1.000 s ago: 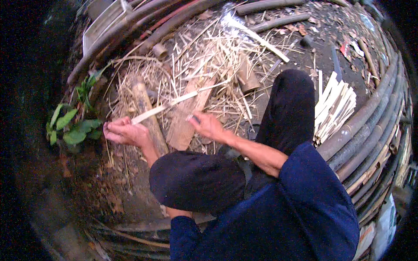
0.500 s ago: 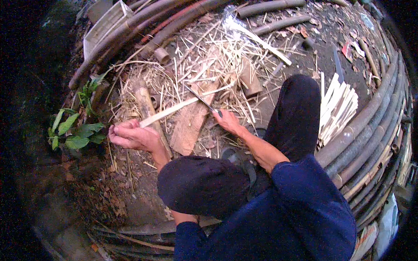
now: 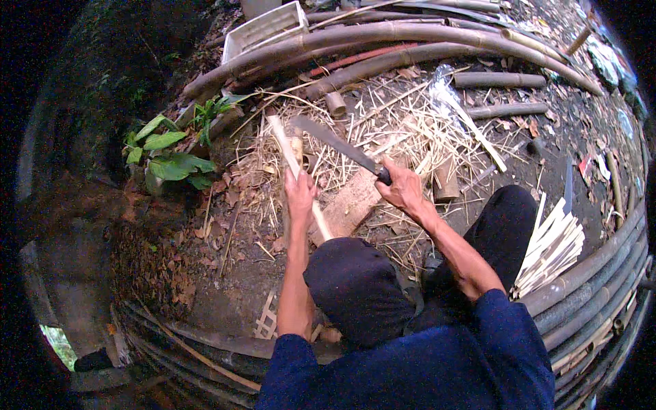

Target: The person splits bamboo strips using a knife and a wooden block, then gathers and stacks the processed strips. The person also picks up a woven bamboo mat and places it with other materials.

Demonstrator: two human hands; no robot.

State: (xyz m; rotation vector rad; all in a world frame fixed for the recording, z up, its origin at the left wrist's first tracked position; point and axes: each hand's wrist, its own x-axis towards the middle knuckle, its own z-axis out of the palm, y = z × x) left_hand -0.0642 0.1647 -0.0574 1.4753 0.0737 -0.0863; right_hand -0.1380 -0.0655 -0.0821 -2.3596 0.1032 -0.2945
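Note:
My left hand [image 3: 301, 191] is closed around a pale bamboo strip [image 3: 282, 141], which slants up to the far left and shows again below the fist, close to my left knee. In my right hand [image 3: 403, 189] is the dark handle of a machete [image 3: 336, 142]. Its long blade points to the upper left, and the tip lies just right of the strip's upper end, seemingly apart from it. Below the blade a flat wooden board [image 3: 352, 199] rests on the ground, and a short, thick piece of bamboo [image 3: 294, 145] is behind the strip.
Thin shavings [image 3: 389, 130] litter the ground ahead. A bundle of split strips [image 3: 552, 247] lies right of my right knee. Bamboo poles [image 3: 389, 32] curve along the back, near a white crate [image 3: 266, 31]; more poles [image 3: 581, 287] line the right. A leafy plant [image 3: 174, 164] grows at left.
The view has shifted. My left hand has turned the strip from pointing right to pointing away up-left. The machete, earlier across the strip, now sits raised beside it with its blade broadside.

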